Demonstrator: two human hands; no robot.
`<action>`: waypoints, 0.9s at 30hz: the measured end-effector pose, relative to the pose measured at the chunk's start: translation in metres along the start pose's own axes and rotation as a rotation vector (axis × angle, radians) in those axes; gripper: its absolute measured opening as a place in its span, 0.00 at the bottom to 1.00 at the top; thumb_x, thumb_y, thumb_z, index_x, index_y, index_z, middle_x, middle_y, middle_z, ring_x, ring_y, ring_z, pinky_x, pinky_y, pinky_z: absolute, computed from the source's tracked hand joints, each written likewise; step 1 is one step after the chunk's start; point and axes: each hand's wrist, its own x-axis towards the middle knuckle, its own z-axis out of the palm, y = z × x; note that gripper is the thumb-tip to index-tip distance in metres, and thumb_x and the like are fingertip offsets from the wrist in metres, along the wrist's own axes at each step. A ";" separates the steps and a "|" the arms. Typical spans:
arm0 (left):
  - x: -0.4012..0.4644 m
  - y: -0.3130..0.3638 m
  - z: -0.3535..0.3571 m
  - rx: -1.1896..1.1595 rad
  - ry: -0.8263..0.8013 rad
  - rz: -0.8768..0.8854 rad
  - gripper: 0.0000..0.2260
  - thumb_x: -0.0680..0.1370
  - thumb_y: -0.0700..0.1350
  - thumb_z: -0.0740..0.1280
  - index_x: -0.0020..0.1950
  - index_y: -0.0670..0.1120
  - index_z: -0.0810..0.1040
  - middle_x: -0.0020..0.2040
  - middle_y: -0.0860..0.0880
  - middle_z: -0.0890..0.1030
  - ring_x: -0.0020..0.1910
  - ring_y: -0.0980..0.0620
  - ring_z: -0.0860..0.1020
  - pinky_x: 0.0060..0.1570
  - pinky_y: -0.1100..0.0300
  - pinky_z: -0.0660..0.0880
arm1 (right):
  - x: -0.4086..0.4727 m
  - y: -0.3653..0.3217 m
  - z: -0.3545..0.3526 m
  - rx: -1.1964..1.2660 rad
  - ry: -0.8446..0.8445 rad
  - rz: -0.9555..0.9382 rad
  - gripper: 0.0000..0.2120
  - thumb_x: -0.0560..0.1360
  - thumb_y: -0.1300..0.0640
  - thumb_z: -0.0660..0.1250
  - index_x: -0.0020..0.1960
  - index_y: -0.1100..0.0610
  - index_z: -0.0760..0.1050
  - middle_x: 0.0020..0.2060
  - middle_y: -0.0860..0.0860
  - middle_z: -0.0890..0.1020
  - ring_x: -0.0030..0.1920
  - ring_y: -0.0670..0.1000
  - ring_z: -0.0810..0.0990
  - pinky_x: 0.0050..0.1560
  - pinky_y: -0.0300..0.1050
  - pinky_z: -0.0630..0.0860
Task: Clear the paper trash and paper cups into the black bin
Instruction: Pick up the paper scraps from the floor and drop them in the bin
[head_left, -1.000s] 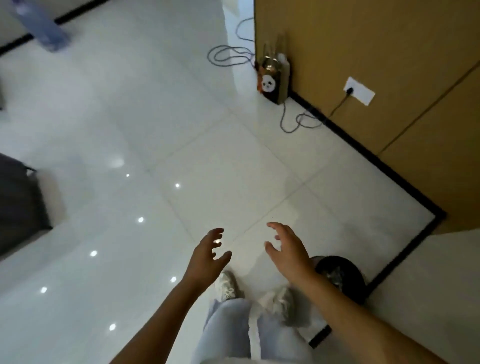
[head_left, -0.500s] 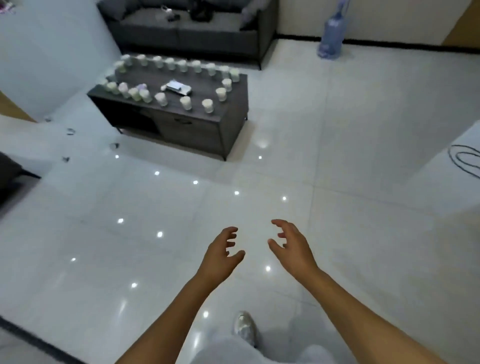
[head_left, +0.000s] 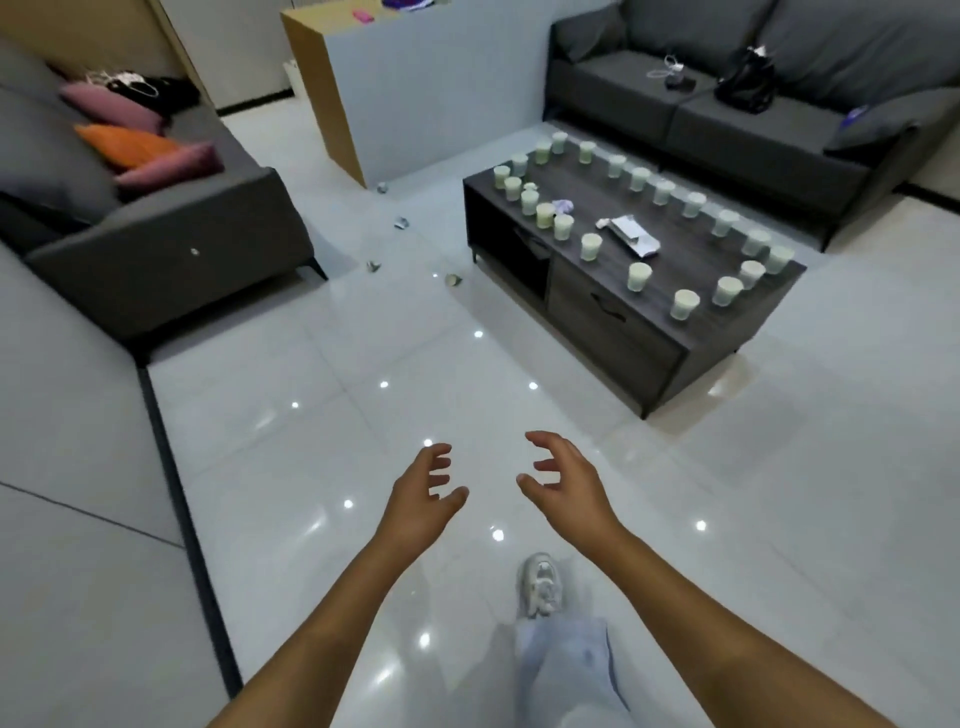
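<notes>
Glossy white tiled floor (head_left: 519, 338) mirrored ceiling lights. The coffee table (head_left: 691, 249) looked like matt dark woodgrain; the sofas (head_left: 779, 119) were grey cloth.

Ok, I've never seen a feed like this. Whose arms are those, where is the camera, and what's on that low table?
There is no machine here: the arms belong to a person, and the single camera sits on their head, looking forward and down. The left hand and right hand are held out over the tiled floor, fingers loosely spread, holding nothing. Ahead on the right stands a dark coffee table with many paper cups lined along its edges and some paper trash near the middle. A few small scraps lie on the floor beside it. Grey sofas stand behind and to the left. The black bin is not in view.
</notes>
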 end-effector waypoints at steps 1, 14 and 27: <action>0.020 0.007 -0.002 -0.009 0.016 -0.003 0.22 0.75 0.41 0.71 0.66 0.52 0.69 0.60 0.53 0.75 0.57 0.54 0.76 0.55 0.59 0.74 | 0.022 -0.004 -0.002 0.005 -0.001 -0.001 0.22 0.76 0.56 0.68 0.68 0.46 0.67 0.63 0.40 0.71 0.58 0.42 0.74 0.56 0.41 0.76; 0.296 0.092 -0.066 -0.136 0.165 -0.074 0.22 0.74 0.40 0.71 0.65 0.52 0.70 0.59 0.53 0.75 0.57 0.54 0.76 0.54 0.61 0.73 | 0.349 -0.075 -0.014 -0.071 -0.135 -0.045 0.22 0.75 0.55 0.68 0.66 0.43 0.67 0.62 0.38 0.70 0.57 0.41 0.75 0.48 0.35 0.75; 0.568 0.081 -0.229 -0.140 0.150 -0.126 0.22 0.74 0.40 0.71 0.65 0.51 0.70 0.59 0.52 0.75 0.56 0.53 0.76 0.44 0.71 0.71 | 0.635 -0.157 0.106 -0.084 -0.167 0.020 0.22 0.76 0.56 0.68 0.67 0.47 0.67 0.63 0.42 0.71 0.57 0.44 0.75 0.48 0.36 0.74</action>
